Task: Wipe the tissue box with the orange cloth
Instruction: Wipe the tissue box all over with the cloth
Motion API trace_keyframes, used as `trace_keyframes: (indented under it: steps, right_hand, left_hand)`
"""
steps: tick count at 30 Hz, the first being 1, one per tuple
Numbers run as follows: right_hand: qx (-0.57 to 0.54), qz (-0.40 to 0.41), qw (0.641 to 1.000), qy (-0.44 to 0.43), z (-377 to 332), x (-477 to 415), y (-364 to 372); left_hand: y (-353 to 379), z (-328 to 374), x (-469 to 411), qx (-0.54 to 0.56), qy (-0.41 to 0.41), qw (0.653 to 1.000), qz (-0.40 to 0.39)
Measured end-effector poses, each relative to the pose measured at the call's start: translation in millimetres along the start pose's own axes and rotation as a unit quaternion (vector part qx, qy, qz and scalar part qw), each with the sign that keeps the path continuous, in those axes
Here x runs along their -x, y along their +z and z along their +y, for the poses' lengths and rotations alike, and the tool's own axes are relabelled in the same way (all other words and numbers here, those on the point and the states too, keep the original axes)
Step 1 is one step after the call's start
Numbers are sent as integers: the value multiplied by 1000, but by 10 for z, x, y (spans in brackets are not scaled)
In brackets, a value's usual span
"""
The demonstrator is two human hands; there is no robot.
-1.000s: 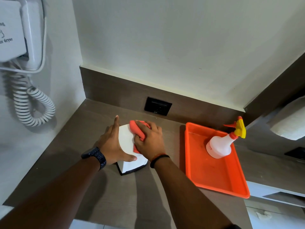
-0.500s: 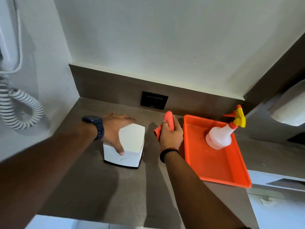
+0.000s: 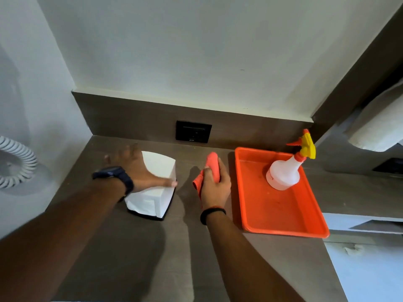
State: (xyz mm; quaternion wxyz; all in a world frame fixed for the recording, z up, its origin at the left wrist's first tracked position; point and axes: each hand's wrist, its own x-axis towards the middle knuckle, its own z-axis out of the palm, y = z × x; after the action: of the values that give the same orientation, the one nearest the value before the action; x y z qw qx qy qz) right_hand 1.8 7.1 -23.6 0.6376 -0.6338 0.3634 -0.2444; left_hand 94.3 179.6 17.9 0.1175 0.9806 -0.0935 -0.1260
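A white tissue box with a black base stands on the brown counter, near the back left corner. My left hand lies over its top and left side, thumb along the front top edge, gripping it. My right hand hovers to the right of the box, apart from it, closed around the bunched orange cloth. The cloth sticks out above and below my fist and does not touch the box.
An orange tray lies on the counter to the right, holding a white spray bottle with a yellow and orange trigger. A black wall socket sits behind. A coiled white cord hangs at the left wall.
My right hand lifted the cloth off the box and moved right, toward the tray. My left hand turned the box and shifted its hold over the top.
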Motion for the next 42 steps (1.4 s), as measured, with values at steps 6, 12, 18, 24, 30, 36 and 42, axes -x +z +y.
trace_keyframes:
  steps: [6, 12, 18, 24, 30, 36, 42]
  right_hand:
    - [-47, -48, 995, 74, 337, 355, 107]
    - [-46, -151, 983, 97, 495, 621, 281]
    - [-66, -166, 976, 126, 462, 714, 480]
    - [-36, -141, 989, 0, 293, 482, 623]
    - [-40, -160, 983, 85, 346, 409, 625]
    - [-50, -150, 981, 110, 423, 748, 545]
    - [21, -163, 986, -40, 257, 696, 574]
  left_hand:
    - [-145, -112, -190, -208, 217, 943, -140]
    - [-2, -138, -248, -154, 238, 954, -99]
    - [76, -145, -297, -160, 258, 949, -81]
    - [73, -143, -299, -185, 263, 945, -57]
    - [156, -132, -283, -185, 259, 948, -20]
    - [129, -115, -237, -166, 257, 952, -23]
    - [65, -75, -156, -163, 265, 950, -39]
